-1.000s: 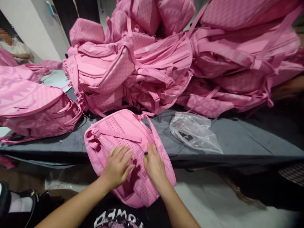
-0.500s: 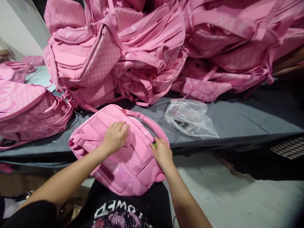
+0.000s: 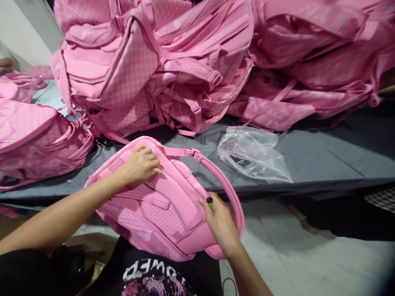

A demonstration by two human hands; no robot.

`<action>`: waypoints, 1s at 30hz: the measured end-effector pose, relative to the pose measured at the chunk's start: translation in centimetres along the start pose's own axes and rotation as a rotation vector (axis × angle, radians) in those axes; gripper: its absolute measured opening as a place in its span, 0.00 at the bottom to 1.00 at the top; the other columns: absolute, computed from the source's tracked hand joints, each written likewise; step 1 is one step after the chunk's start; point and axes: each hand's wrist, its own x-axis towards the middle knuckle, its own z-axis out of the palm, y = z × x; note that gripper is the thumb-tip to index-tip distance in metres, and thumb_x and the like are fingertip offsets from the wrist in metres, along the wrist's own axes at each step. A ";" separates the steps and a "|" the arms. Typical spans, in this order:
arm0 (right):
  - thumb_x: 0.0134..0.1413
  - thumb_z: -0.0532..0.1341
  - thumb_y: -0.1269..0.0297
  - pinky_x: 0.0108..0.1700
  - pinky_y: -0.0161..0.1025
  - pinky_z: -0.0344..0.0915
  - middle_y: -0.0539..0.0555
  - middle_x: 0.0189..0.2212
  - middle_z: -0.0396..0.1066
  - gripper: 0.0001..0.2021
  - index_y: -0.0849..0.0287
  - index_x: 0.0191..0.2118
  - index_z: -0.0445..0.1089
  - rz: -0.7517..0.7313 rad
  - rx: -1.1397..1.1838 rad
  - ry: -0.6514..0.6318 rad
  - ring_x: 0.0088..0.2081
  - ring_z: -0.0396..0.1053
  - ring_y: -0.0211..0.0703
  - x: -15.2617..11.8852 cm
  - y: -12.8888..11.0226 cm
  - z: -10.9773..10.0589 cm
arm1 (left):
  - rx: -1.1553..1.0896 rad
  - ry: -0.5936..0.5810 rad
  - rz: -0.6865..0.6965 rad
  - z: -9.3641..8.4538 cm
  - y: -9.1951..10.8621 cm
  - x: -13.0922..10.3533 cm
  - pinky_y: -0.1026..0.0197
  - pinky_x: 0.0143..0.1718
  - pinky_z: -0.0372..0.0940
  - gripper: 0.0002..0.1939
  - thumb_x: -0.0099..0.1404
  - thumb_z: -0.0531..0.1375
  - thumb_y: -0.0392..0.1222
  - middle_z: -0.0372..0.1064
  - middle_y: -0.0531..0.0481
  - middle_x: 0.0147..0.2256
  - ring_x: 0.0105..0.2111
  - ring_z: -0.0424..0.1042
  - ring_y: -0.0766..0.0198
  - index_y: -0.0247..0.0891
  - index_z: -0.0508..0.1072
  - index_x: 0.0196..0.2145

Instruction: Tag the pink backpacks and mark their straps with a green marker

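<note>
A pink backpack (image 3: 163, 213) leans across the table's front edge against my lap, its dotted back panel facing up. My left hand (image 3: 142, 164) is closed on the panel's upper part, fingers curled at a padded fold. At the backpack's right side, my right hand (image 3: 222, 220) is wrapped round a small green rod with a dark end (image 3: 210, 203); most of the rod is hidden in the palm. This hand also rests against the backpack's side. One shoulder strap (image 3: 230, 176) arches out beyond my right hand.
Several pink backpacks (image 3: 123, 78) are heaped along the back of the grey-covered table (image 3: 327, 152). Another pink backpack (image 3: 37, 139) lies at the left. A clear plastic bag (image 3: 253, 154) sits right of the middle, near the front edge. Pale floor (image 3: 277, 255) shows below.
My left hand has moved up and left on the panel and its fingers have curled in. The backpack has tilted, its strap swinging out to the right. My right hand has shifted slightly down and right.
</note>
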 end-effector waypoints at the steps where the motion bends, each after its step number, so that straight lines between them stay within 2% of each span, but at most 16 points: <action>1: 0.61 0.50 0.52 0.39 0.43 0.61 0.57 0.33 0.73 0.15 0.57 0.40 0.66 0.003 0.032 0.009 0.38 0.71 0.53 -0.6 0.1 -0.4 | 0.009 0.010 0.013 -0.4 -0.5 -0.5 0.49 0.50 0.52 0.17 0.70 0.54 0.50 0.72 0.47 0.34 0.41 0.64 0.56 0.39 0.76 0.32; 3: 0.61 0.49 0.49 0.39 0.43 0.61 0.57 0.34 0.73 0.17 0.56 0.40 0.66 0.002 0.083 0.027 0.38 0.70 0.53 -1.1 0.4 -0.7 | 0.009 0.024 0.025 -1.0 -1.1 -1.1 0.46 0.55 0.49 0.19 0.69 0.54 0.55 0.72 0.47 0.36 0.45 0.62 0.54 0.40 0.76 0.34; 6: 0.60 0.50 0.50 0.43 0.44 0.62 0.58 0.35 0.73 0.16 0.57 0.40 0.65 -0.033 0.136 0.028 0.40 0.70 0.54 -0.8 0.3 -0.4 | -0.049 0.046 -0.011 -1.1 -0.7 -0.9 0.44 0.54 0.50 0.24 0.66 0.55 0.63 0.69 0.44 0.40 0.47 0.61 0.52 0.40 0.78 0.36; 9: 0.60 0.50 0.51 0.45 0.45 0.62 0.59 0.37 0.73 0.16 0.57 0.40 0.66 -0.039 0.146 0.038 0.42 0.70 0.54 -0.7 0.0 -0.1 | -0.129 0.043 0.034 -1.2 -0.5 -0.2 0.47 0.53 0.52 0.26 0.67 0.54 0.64 0.67 0.44 0.43 0.47 0.60 0.53 0.39 0.78 0.35; 11: 0.60 0.50 0.50 0.45 0.45 0.62 0.60 0.39 0.74 0.17 0.57 0.41 0.66 -0.009 0.143 0.044 0.43 0.71 0.55 -0.9 0.1 0.0 | -0.091 0.030 0.051 -1.6 -1.6 -0.2 0.48 0.55 0.51 0.26 0.68 0.52 0.63 0.67 0.46 0.42 0.47 0.59 0.55 0.39 0.78 0.34; 15: 0.59 0.50 0.48 0.44 0.45 0.62 0.60 0.38 0.74 0.19 0.57 0.42 0.67 0.022 0.145 0.036 0.41 0.71 0.55 -1.2 1.0 -0.1 | 0.102 0.059 -0.110 -2.6 -4.5 -1.9 0.43 0.60 0.43 0.27 0.72 0.48 0.60 0.65 0.47 0.46 0.52 0.54 0.56 0.36 0.77 0.35; 17: 0.58 0.50 0.47 0.42 0.45 0.63 0.60 0.36 0.74 0.21 0.58 0.42 0.68 0.015 0.168 0.038 0.38 0.71 0.54 -1.0 1.2 -0.2 | 0.119 0.101 -0.148 -2.7 -4.4 -2.6 0.42 0.59 0.44 0.27 0.70 0.51 0.62 0.64 0.45 0.49 0.53 0.53 0.54 0.34 0.76 0.35; 19: 0.56 0.52 0.45 0.39 0.44 0.63 0.59 0.32 0.74 0.24 0.60 0.44 0.69 0.057 0.219 0.050 0.34 0.71 0.52 -0.7 1.0 -0.3 | 0.064 0.126 -0.153 -2.6 -3.3 -2.7 0.43 0.57 0.49 0.28 0.65 0.55 0.65 0.64 0.42 0.48 0.52 0.55 0.52 0.35 0.76 0.34; 22: 0.53 0.56 0.44 0.36 0.42 0.64 0.58 0.30 0.74 0.25 0.62 0.44 0.70 0.166 0.341 0.091 0.33 0.71 0.52 -1.1 -0.2 -0.4 | -0.012 0.141 -0.179 -3.3 -1.6 -1.3 0.44 0.54 0.52 0.25 0.62 0.59 0.63 0.66 0.42 0.45 0.50 0.58 0.51 0.35 0.75 0.32; 24: 0.51 0.58 0.44 0.38 0.43 0.66 0.58 0.32 0.75 0.25 0.62 0.43 0.71 0.207 0.453 0.116 0.35 0.71 0.52 -1.9 -1.1 0.1 | 0.025 0.156 -0.185 -4.3 -1.4 0.4 0.43 0.57 0.49 0.22 0.63 0.60 0.60 0.67 0.44 0.44 0.50 0.59 0.51 0.35 0.75 0.31; 26: 0.50 0.60 0.43 0.38 0.43 0.67 0.57 0.32 0.75 0.25 0.62 0.41 0.71 0.230 0.582 0.075 0.35 0.71 0.51 -3.1 -1.7 1.4 | 0.092 0.121 -0.144 -4.9 -1.6 2.0 0.40 0.60 0.44 0.20 0.62 0.61 0.57 0.68 0.44 0.44 0.51 0.59 0.51 0.35 0.76 0.33; 28: 0.49 0.61 0.42 0.39 0.44 0.68 0.57 0.30 0.74 0.25 0.63 0.39 0.71 0.261 0.676 -0.007 0.34 0.72 0.50 -4.3 -1.8 3.0 | 0.139 0.019 -0.053 -4.4 -1.4 3.4 0.38 0.62 0.42 0.19 0.59 0.64 0.55 0.70 0.44 0.42 0.51 0.60 0.49 0.35 0.76 0.37; 30: 0.48 0.61 0.41 0.41 0.47 0.70 0.59 0.32 0.76 0.27 0.64 0.40 0.73 0.298 0.715 -0.030 0.36 0.73 0.52 -5.0 -1.5 4.2 | 0.148 -0.074 0.038 -2.8 -0.5 4.3 0.38 0.61 0.46 0.21 0.55 0.67 0.53 0.71 0.43 0.41 0.50 0.62 0.48 0.35 0.76 0.40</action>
